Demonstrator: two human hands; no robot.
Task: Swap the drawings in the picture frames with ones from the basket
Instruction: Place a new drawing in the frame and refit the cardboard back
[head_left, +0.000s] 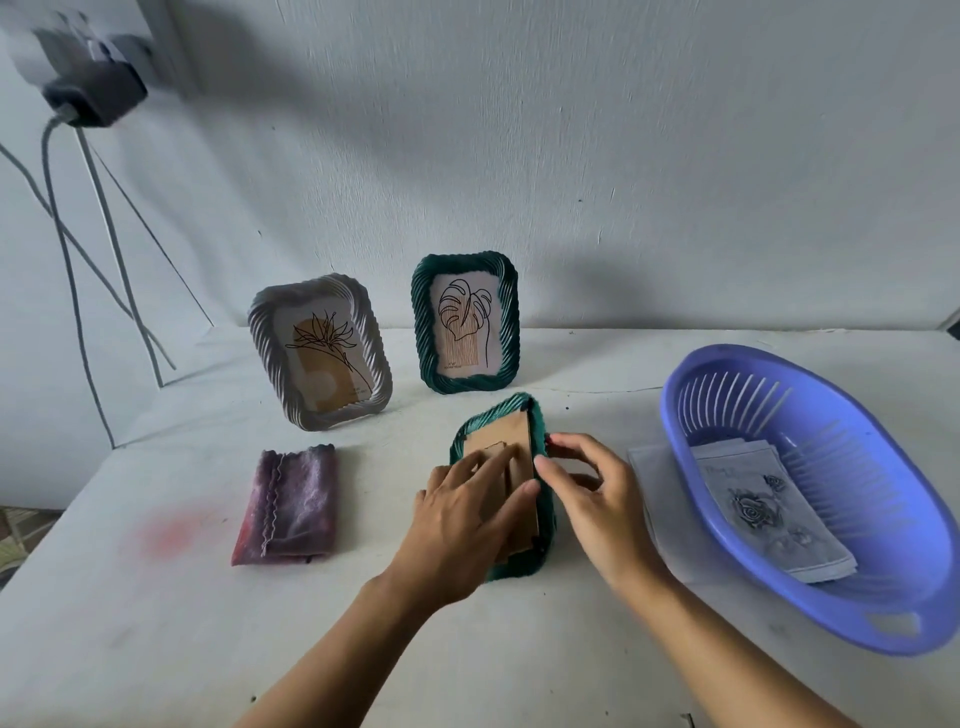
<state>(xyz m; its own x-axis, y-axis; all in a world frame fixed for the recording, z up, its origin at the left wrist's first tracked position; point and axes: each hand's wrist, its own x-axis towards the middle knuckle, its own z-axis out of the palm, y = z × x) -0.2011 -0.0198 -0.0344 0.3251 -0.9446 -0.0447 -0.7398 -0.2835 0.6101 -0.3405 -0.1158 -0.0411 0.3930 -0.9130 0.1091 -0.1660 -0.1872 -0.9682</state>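
green frame lay face down under the flat, pressing left hand. right hand pinched its rim; easing the backing out gently seemed best.

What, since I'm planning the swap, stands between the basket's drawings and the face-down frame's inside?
The cardboard backing covers the face-down green frame, the left hand pressing on it. Between frame and basket lie the right hand, at the frame's edge, and a white sheet.

Pale grey wall behind, soft shadows across it; top left, a dark plugged-in adapter, grey cables trailing down past the white table.
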